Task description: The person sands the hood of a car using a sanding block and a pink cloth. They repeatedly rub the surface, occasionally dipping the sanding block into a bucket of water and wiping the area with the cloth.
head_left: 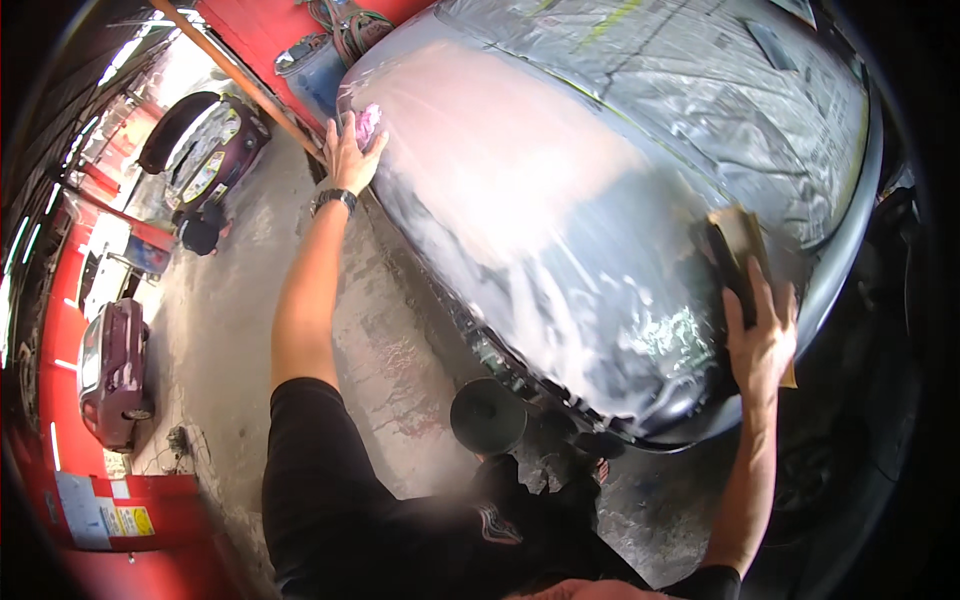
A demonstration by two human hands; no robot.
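Note:
A curved grey car body panel [600,290], wet and shiny in places, fills the view ahead of me. A broad pale pinkish patch [500,130] covers its far left part. At the panel's far left edge, my left hand [350,160] has its thumb and fingers around a crumpled pink sponge-like piece [368,122], partly hidden by the fingers. On the right, my right hand [762,330] grips a dark sanding block wrapped in brown sandpaper [742,235] and presses it against the panel. Whitish wet streaks run over the panel between my hands.
Clear plastic film [720,90] covers the car beyond the panel. A dark round object [488,415] is below its near edge. A blue container [312,75] stands at the far left. Two dark cars and a crouching person [203,228] are across the concrete floor.

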